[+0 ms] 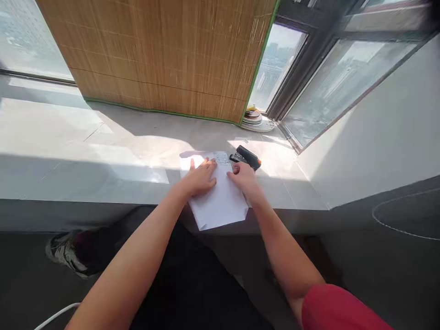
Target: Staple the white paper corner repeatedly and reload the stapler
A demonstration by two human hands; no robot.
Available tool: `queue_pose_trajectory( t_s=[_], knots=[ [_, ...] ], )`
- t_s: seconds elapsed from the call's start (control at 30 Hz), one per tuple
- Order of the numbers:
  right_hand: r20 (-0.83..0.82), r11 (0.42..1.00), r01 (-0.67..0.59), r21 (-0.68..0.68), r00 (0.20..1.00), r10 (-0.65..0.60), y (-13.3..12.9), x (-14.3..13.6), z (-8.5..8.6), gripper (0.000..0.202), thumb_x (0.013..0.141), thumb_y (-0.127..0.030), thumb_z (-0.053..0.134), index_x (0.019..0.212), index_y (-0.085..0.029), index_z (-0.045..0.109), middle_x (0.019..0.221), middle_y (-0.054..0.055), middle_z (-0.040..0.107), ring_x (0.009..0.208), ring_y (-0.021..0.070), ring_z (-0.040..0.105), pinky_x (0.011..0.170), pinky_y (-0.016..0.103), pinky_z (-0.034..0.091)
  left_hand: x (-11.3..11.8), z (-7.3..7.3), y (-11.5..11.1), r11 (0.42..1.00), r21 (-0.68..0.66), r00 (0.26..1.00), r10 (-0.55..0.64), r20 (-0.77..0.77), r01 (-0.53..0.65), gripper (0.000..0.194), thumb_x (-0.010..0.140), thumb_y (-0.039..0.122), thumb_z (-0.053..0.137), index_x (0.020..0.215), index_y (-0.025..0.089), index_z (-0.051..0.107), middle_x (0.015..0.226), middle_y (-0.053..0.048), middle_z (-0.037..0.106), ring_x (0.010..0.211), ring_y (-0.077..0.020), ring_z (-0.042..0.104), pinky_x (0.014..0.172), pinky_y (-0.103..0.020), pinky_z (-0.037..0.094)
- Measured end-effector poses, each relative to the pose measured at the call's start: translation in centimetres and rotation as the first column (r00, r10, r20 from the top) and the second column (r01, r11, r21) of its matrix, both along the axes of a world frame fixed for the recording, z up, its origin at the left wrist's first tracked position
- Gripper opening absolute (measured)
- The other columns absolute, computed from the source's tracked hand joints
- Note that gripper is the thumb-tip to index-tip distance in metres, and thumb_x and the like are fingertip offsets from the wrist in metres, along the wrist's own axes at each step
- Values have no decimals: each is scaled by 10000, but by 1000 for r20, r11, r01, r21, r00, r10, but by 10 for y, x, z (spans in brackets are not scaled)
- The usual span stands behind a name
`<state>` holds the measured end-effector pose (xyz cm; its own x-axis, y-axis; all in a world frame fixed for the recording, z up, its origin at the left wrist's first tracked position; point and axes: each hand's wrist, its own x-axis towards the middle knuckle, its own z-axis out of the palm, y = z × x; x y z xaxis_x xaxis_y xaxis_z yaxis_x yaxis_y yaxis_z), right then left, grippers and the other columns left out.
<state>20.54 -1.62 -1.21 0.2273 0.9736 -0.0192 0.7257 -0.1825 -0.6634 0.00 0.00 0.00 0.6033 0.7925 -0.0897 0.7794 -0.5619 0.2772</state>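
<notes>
Left hand (202,178): open, fingers spread, laid on the white paper (223,201), which overhangs the sill (137,183) toward six o'clock. Right hand (244,178): fingers curled at the paper's three-o'clock edge; grip cannot be told. Black stapler (248,158) lies just beyond that hand, toward twelve o'clock.

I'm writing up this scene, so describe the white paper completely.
The white paper looks thin, with small dark markings near its top right and a bent near-left corner. It lies on the pale ledge, its near end jutting past the front edge. The left hand rests on it, fingers spread; the right hand is at its right edge.
</notes>
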Motion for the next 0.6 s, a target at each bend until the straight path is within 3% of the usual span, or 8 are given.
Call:
queue_pose_trajectory(
  t_s=[0.13, 0.33, 0.6],
  knots=[
    [27, 1000, 27, 10, 999, -27, 2, -3, -3, 171, 828, -241, 691, 993, -207, 668, 955, 64, 736, 952, 273, 700, 895, 396, 530, -3, -1, -2, 1000, -4, 1000, -1, 9, 1, 646, 1044, 336, 372, 1667, 171, 346, 1806, -162, 297, 1701, -342, 201, 1315, -788, 72],
    [78, 998, 59, 33, 995, -61, 4, -10, -4, 172, 806, -158, 636, 971, -205, 650, 1134, 121, 736, 1082, 311, 675, 982, 446, 520, -3, -4, 0, 1000, 15, 1000, -15, 19, 15, 636, 1042, 327, 366, 1663, 191, 371, 1806, -156, 297, 1699, -351, 204, 1301, -811, 73],
    [57, 985, 128, 118, 989, -135, 12, -11, -5, 199, 792, -100, 599, 950, -212, 647, 988, 130, 727, 1118, 354, 629, 999, 511, 501, -3, -2, -1, 1000, -2, 999, -13, 31, 14, 673, 1039, 323, 365, 1698, 192, 308, 1796, -171, 315, 1700, -369, 195, 1299, -812, 67]
  ],
)
